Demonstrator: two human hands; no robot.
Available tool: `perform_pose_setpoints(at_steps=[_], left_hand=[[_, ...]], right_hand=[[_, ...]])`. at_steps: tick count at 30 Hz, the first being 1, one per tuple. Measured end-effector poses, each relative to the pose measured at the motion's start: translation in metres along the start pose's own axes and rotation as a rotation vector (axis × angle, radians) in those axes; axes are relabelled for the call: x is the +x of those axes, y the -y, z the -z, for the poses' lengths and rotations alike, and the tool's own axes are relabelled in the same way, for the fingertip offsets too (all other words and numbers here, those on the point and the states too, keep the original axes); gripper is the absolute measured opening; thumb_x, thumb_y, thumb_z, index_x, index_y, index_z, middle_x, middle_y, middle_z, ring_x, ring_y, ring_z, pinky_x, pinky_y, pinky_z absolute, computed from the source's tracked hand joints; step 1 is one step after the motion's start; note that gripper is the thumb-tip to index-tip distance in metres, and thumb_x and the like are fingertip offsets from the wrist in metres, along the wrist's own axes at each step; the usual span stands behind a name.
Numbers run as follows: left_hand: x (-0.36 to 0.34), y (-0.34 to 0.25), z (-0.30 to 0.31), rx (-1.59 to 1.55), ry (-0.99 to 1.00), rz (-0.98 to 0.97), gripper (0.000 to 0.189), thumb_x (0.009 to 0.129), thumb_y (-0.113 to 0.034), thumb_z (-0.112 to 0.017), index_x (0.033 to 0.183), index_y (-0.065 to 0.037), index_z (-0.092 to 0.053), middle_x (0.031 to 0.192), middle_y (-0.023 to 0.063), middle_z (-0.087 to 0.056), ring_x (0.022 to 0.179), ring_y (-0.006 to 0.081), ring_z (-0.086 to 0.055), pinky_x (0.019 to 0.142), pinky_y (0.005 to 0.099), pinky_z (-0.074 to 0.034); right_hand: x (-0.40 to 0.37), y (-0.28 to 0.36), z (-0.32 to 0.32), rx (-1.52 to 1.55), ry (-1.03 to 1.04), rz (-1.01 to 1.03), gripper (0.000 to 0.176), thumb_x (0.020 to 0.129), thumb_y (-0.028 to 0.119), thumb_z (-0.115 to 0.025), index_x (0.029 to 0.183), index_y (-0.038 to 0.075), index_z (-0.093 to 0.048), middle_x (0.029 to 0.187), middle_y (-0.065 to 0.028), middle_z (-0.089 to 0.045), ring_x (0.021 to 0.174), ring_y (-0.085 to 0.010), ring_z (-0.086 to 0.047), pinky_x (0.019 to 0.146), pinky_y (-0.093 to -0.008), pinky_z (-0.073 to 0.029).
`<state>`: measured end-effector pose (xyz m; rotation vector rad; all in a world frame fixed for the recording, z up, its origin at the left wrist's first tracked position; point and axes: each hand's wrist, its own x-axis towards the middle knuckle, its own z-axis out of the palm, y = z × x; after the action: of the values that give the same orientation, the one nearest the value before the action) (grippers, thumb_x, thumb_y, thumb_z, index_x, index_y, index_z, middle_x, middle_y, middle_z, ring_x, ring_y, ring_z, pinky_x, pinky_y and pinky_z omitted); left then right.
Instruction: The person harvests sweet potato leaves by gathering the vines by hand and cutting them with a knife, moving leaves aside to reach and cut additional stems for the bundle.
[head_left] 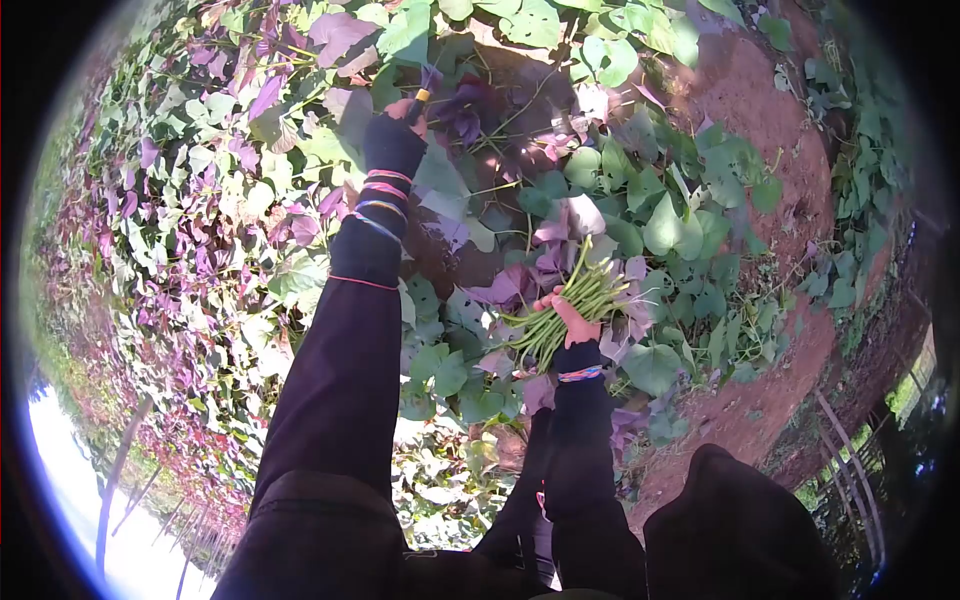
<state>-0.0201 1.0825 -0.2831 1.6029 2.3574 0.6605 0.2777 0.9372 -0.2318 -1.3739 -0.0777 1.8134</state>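
Around bundle of green stems [598, 290], broad green and purple leaves [665, 228]. At bundle's lower end, right hand [575, 322] clenched round stems, fingers wrapped across them; dark sleeve with multicoloured band at wrist. Beyond bundle and to its left, left hand [408, 112] among leaves, fingers closed on slim dark object [418, 104] with yellow band; object's kind unclear. Pink, blue and red bands [382, 205] round left sleeve. Right of bundle, past leaves, strip of reddish soil [785, 180].
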Motion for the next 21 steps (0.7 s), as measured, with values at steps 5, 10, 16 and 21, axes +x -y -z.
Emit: perform_pose_setpoints(at_steps=[5,10,16,21], left_hand=[[-0.042,-0.072,0.075,-0.041,0.129,-0.523,0.023,0.057,-0.013,-0.056,0.080,-0.011,-0.051,0.074,0.0053,-0.053,0.072,0.0234,-0.053,0.064,0.0334,-0.042],[-0.080,-0.100,0.099,-0.244,0.312,-0.889,0.033,0.054,-0.013,-0.057,0.086,-0.008,-0.053,0.085,0.0053,-0.052,0.079,0.0227,-0.053,0.072,0.0346,-0.043],[-0.134,-0.116,0.131,-0.465,0.899,-0.819,0.037,0.053,-0.012,-0.058,0.090,-0.013,-0.053,0.085,0.0050,-0.051,0.079,0.0210,-0.052,0.070,0.0328,-0.043],[-0.146,-0.111,0.136,-0.530,0.867,-0.271,0.029,0.061,-0.008,-0.060,0.089,-0.014,-0.056,0.071,0.0049,-0.051,0.064,0.0226,-0.052,0.055,0.0298,-0.043]], right_hand=[[0.065,0.014,-0.067,-0.249,-0.061,0.024,0.026,0.066,0.017,-0.067,0.083,0.002,-0.055,0.067,-0.0103,-0.056,0.061,-0.0200,-0.057,0.054,-0.0306,-0.048],[0.069,0.044,-0.140,-0.379,0.046,-0.195,0.035,0.069,0.025,-0.064,0.092,0.003,-0.050,0.076,-0.0073,-0.056,0.068,-0.0156,-0.056,0.059,-0.0270,-0.047],[0.003,0.014,-0.075,-0.529,0.096,0.140,0.017,0.062,-0.003,-0.055,0.078,0.002,-0.056,0.075,-0.0037,-0.057,0.066,-0.0106,-0.053,0.060,-0.0226,-0.044],[-0.088,0.011,0.007,-0.179,-0.057,-0.019,0.039,0.059,-0.015,-0.049,0.095,0.000,-0.044,0.085,-0.0102,-0.054,0.083,-0.0231,-0.055,0.076,-0.0344,-0.045]])
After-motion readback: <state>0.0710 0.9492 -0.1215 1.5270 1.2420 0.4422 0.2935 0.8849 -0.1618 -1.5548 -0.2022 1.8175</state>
